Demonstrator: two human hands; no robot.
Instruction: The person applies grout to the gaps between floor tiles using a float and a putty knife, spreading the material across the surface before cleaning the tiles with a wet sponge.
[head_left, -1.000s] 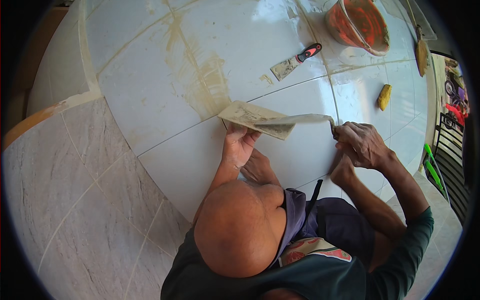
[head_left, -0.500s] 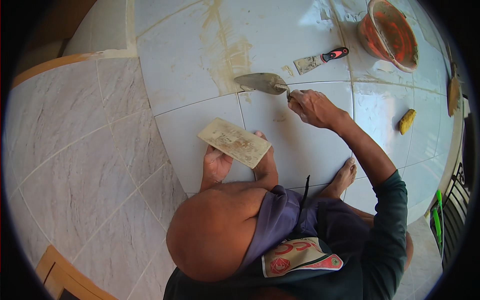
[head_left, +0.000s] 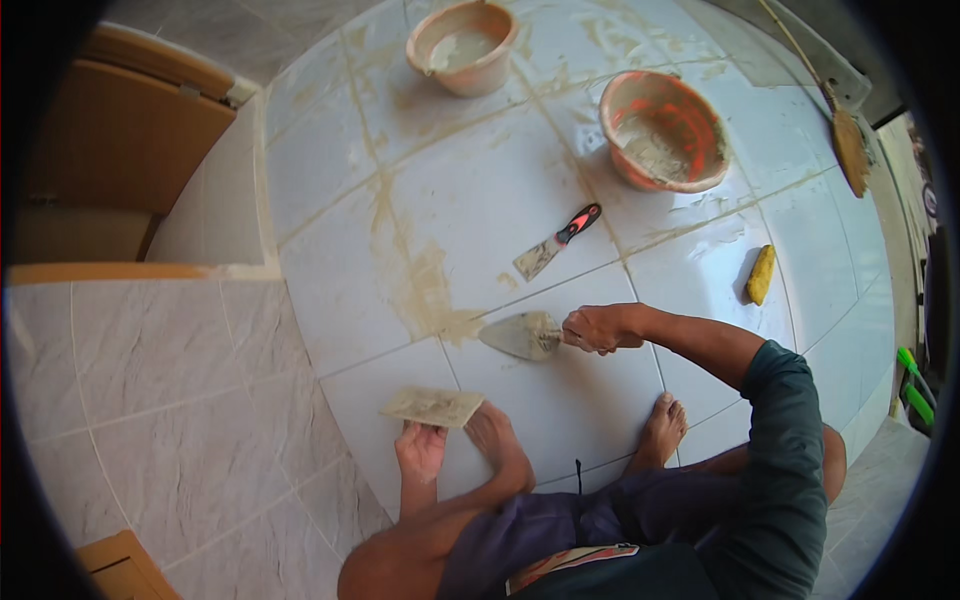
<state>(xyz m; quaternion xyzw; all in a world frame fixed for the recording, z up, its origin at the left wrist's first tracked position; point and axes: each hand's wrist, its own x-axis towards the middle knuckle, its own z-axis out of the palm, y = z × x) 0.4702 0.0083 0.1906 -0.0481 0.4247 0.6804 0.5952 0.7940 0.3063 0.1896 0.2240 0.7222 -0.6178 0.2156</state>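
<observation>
My right hand (head_left: 603, 329) is closed around the handle of a pointed trowel (head_left: 518, 336). Its grey, mortar-smeared blade points left, low over the white floor tiles by a joint line; whether it touches them I cannot tell. At lower left, my left hand (head_left: 421, 453) grips a flat rectangular mortar-stained board (head_left: 433, 405) from below, and the board hides part of the fingers. The board is near my left foot (head_left: 493, 432). Beyond the trowel, a putty knife (head_left: 557, 243) with a black and red handle lies on the tiles.
Two orange basins hold greyish mix: one basin (head_left: 640, 176) at far right, another basin (head_left: 483, 80) at the far middle. A yellow sponge (head_left: 760, 276) lies on the right. Farther right is a broom (head_left: 850, 155). Tan smears (head_left: 425, 275) mark tile joints; marbled tiles (head_left: 170, 400) lie left.
The view has tilted upward, bringing the second basin in. The trowel has shifted nearer and rightward over the tiles. The board in my left hand now appears more edge-on.
</observation>
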